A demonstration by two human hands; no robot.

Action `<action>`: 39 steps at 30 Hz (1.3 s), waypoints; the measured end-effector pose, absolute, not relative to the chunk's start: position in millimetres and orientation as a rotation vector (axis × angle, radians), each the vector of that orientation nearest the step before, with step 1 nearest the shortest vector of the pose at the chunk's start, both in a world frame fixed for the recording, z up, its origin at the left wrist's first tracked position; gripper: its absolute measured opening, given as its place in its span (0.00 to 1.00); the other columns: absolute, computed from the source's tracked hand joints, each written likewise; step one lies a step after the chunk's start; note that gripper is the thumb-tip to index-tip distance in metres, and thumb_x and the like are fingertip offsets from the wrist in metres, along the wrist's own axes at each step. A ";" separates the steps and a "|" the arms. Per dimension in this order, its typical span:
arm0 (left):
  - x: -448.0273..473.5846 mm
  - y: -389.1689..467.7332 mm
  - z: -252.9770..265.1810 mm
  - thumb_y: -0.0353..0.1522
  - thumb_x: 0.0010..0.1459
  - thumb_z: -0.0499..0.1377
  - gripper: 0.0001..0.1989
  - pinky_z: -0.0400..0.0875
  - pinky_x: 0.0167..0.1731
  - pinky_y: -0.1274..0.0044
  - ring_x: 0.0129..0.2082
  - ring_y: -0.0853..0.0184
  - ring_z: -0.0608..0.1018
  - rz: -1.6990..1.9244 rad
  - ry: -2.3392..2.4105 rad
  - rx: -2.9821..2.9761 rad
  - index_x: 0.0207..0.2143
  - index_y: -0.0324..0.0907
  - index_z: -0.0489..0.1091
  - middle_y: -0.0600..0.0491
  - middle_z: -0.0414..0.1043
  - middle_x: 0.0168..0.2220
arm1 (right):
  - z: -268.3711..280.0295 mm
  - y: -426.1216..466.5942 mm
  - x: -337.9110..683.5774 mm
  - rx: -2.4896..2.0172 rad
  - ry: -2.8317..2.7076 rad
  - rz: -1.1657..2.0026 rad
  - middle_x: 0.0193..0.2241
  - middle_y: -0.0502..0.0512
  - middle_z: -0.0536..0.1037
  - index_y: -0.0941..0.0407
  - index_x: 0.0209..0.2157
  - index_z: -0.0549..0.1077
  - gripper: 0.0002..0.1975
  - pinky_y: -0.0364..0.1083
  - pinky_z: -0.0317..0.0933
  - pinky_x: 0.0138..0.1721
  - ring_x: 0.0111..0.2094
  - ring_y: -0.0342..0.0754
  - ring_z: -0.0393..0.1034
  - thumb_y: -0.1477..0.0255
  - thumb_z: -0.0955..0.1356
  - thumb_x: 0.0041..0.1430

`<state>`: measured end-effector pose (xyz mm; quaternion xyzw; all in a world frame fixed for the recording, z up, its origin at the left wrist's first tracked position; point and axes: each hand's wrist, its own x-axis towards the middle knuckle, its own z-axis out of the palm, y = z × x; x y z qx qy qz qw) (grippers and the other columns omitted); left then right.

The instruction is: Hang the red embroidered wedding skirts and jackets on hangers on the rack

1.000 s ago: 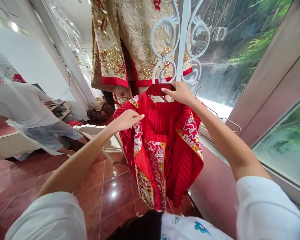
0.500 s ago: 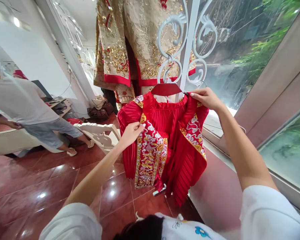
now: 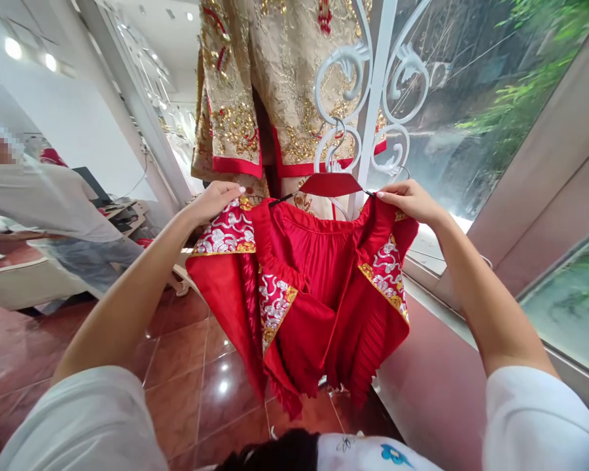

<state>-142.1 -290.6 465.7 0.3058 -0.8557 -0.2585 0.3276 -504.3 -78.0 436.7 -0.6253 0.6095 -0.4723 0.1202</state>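
Observation:
A red pleated skirt (image 3: 319, 261) with silver and gold embroidery hangs in front of me from a hanger (image 3: 328, 184) with a red middle. My left hand (image 3: 220, 198) pinches the skirt's upper left edge and spreads that side outward. At the upper right, my right hand (image 3: 406, 199) grips the waistband beside the hanger's end. The embroidered front panels fold back, showing plain red cloth below. The hanger's metal hook is caught on a white scrolled metal frame (image 3: 349, 72).
Behind the skirt hangs a beige and gold embroidered garment (image 3: 299, 111) with red trim. A window (image 3: 471, 124) is on the right. At left, a person (image 3: 49, 203) in a light top stands by a desk. The floor (image 3: 177, 366) is shiny red tile.
My left hand has moved up and left from the embroidered panel to the skirt's top edge, pulling that side outward. My right hand stays at the other end.

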 end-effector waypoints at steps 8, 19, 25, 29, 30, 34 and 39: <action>-169.7 -250.6 467.3 0.45 0.53 0.54 0.22 0.50 0.24 0.77 0.19 0.73 0.57 -0.130 -2.552 0.761 0.16 0.41 0.55 0.58 0.50 0.15 | 444.5 -73.9 -505.9 -1.784 1.650 -1.358 0.24 0.53 0.76 0.57 0.27 0.78 0.19 0.43 0.61 0.25 0.24 0.43 0.66 0.55 0.73 0.42; -133.7 -268.5 477.8 0.35 0.53 0.56 0.13 0.61 0.21 0.80 0.19 0.72 0.67 -0.480 -2.945 1.057 0.20 0.39 0.61 0.55 0.66 0.17 | 422.5 -73.6 -510.6 -1.592 1.646 -1.868 0.19 0.51 0.71 0.57 0.23 0.75 0.20 0.41 0.56 0.21 0.22 0.42 0.62 0.53 0.73 0.41; -130.2 -271.6 442.6 0.30 0.52 0.54 0.13 0.56 0.19 0.81 0.17 0.76 0.60 -0.990 -2.376 0.844 0.17 0.40 0.57 0.57 0.58 0.13 | 421.6 -74.5 -508.9 -1.542 1.706 -1.965 0.19 0.51 0.69 0.57 0.22 0.72 0.20 0.42 0.55 0.21 0.22 0.42 0.61 0.53 0.71 0.43; -130.1 -265.7 452.5 0.29 0.55 0.50 0.14 0.49 0.18 0.81 0.16 0.78 0.53 -1.104 -2.108 0.831 0.19 0.42 0.50 0.60 0.49 0.14 | 413.3 -81.6 -498.8 -1.509 1.788 -1.932 0.17 0.51 0.65 0.55 0.20 0.67 0.24 0.43 0.53 0.20 0.22 0.45 0.60 0.47 0.69 0.42; -129.9 -263.9 459.9 0.29 0.56 0.50 0.14 0.47 0.18 0.81 0.16 0.78 0.52 -1.116 -2.069 0.833 0.19 0.42 0.49 0.60 0.47 0.14 | 409.9 -82.7 -495.7 -1.514 1.811 -1.917 0.16 0.51 0.64 0.55 0.19 0.65 0.25 0.43 0.52 0.20 0.21 0.44 0.59 0.46 0.68 0.42; -130.8 -257.0 485.2 0.29 0.61 0.47 0.16 0.41 0.17 0.81 0.16 0.79 0.47 -1.160 -1.864 0.872 0.20 0.42 0.46 0.62 0.42 0.15 | 400.6 -82.6 -488.3 -1.610 1.905 -1.876 0.14 0.48 0.56 0.55 0.17 0.58 0.29 0.42 0.44 0.20 0.19 0.40 0.50 0.42 0.63 0.45; -135.5 -250.0 474.1 0.24 0.58 0.47 0.14 0.38 0.17 0.81 0.15 0.80 0.47 -1.257 -1.885 0.804 0.20 0.41 0.48 0.61 0.43 0.16 | 423.8 -90.0 -488.4 -2.043 2.162 -1.529 0.15 0.48 0.50 0.55 0.14 0.52 0.30 0.44 0.43 0.23 0.20 0.40 0.45 0.46 0.60 0.53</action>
